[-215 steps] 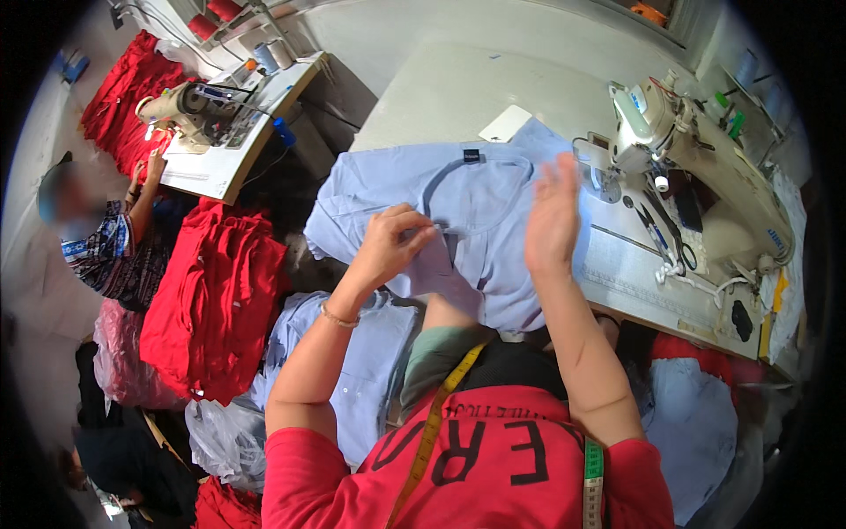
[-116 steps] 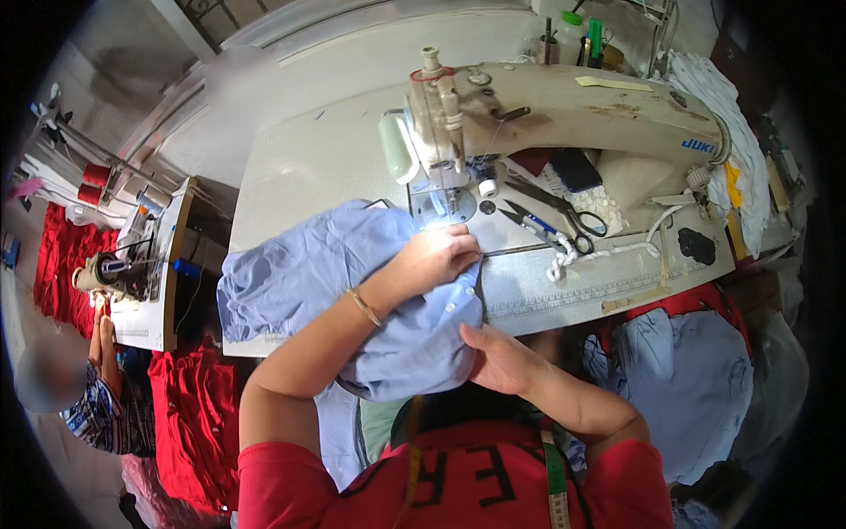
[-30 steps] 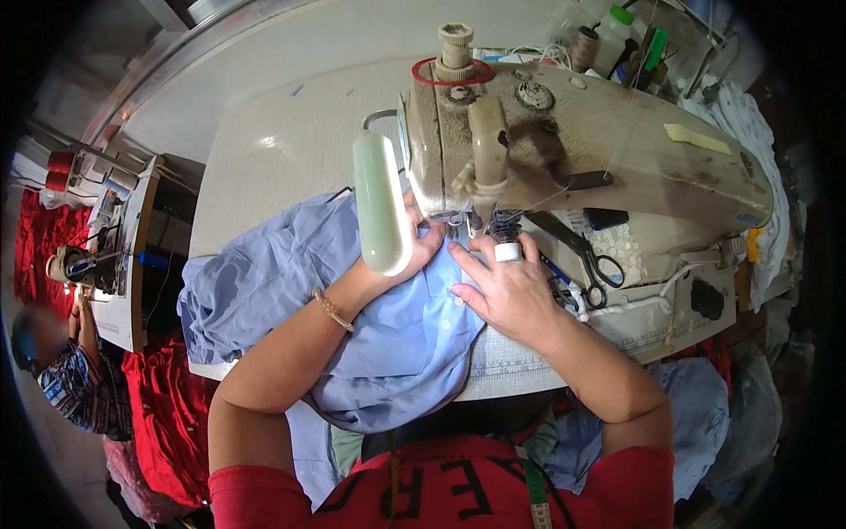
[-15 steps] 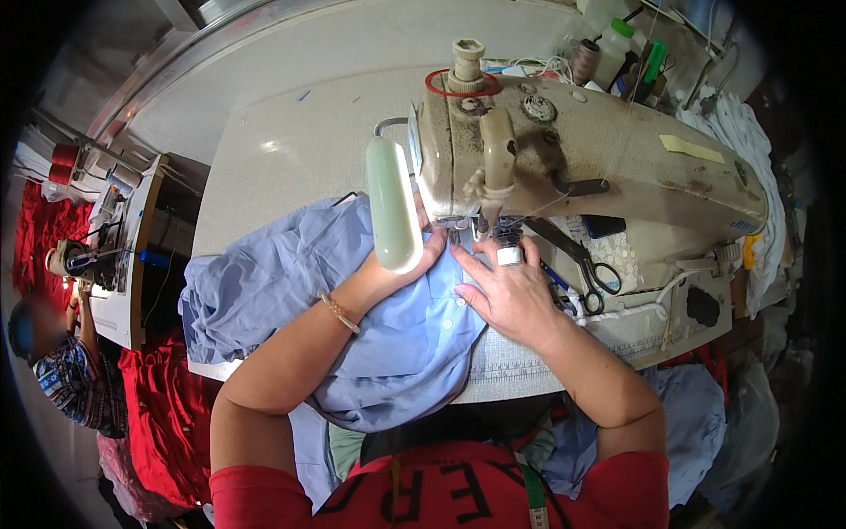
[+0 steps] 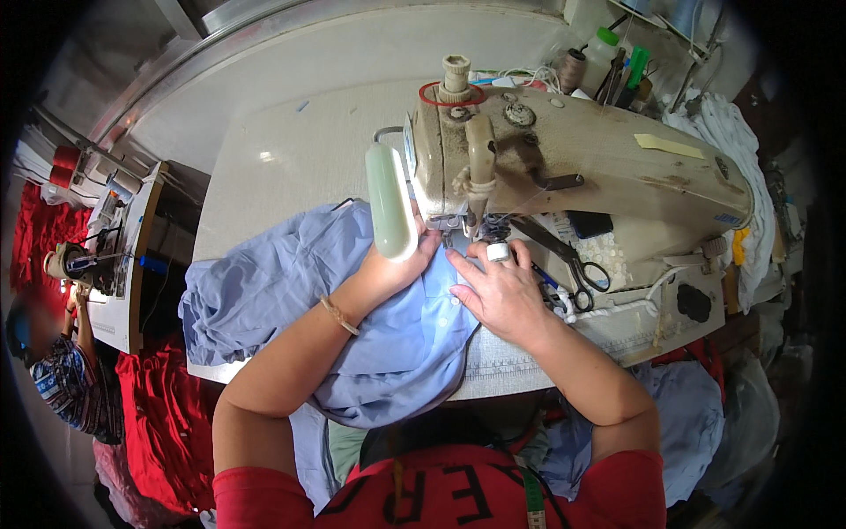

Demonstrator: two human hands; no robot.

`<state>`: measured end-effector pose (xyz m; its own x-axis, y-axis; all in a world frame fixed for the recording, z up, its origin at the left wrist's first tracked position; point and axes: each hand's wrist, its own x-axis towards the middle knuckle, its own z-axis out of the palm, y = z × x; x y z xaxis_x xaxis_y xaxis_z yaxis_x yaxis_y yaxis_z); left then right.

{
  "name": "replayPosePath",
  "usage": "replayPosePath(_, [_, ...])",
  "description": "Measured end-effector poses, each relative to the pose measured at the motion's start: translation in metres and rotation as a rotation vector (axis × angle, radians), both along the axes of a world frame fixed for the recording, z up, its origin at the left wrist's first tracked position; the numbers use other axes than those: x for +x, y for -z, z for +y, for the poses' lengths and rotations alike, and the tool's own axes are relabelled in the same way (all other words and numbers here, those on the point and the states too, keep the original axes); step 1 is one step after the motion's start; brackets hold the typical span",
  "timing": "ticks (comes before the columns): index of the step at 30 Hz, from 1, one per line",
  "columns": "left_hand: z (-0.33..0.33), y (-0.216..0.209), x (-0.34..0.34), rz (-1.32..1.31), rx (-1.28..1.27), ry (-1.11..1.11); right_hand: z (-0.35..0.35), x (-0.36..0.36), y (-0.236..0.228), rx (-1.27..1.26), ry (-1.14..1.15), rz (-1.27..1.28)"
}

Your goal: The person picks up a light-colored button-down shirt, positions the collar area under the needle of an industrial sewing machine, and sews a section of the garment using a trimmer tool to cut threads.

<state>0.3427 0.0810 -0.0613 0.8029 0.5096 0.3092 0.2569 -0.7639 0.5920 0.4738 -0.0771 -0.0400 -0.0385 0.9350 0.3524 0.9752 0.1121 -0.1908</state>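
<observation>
Both forearms reached forward, converging; the left hand lay palm down, and the right hand lay flat, fingers spread.

Black-handled scissors on machine bed, right of needle. Thread cone and green-capped bottle behind machine. Red cloth heap beside table, left; second sewing station beyond.
</observation>
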Motion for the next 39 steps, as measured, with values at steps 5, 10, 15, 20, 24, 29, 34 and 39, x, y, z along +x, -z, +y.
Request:
replayPosePath(5, [-0.029, -0.035, -0.021, 0.170, 0.233, 0.174, -0.001, 0.002, 0.005, 0.041, -0.001, -0.010])
replayPosePath(10, [-0.041, -0.030, -0.033, 0.176, 0.443, 0.164, -0.001, 0.002, 0.006, 0.055, -0.003, -0.008])
replayPosePath(15, [-0.039, -0.030, -0.031, 0.121, 0.341, 0.212, -0.001, 0.001, 0.007, 0.057, 0.000, -0.008])
replayPosePath(20, [-0.039, -0.030, -0.029, 0.102, 0.331, 0.225, -0.001, 0.001, 0.007, 0.053, 0.003, -0.020])
replayPosePath(24, [-0.040, -0.028, -0.030, 0.102, 0.321, 0.222, -0.002, 0.001, 0.006, 0.044, -0.003, -0.013])
replayPosePath(29, [-0.041, -0.027, -0.028, 0.089, 0.363, 0.213, -0.002, 0.001, 0.006, 0.050, -0.004, -0.005])
replayPosePath(34, [-0.042, -0.024, -0.026, 0.069, 0.357, 0.211, -0.004, 0.001, 0.001, 0.070, -0.008, -0.018])
replayPosePath(39, [-0.040, -0.023, -0.026, 0.037, 0.313, 0.233, -0.025, 0.004, -0.023, -0.007, -0.124, 0.092])
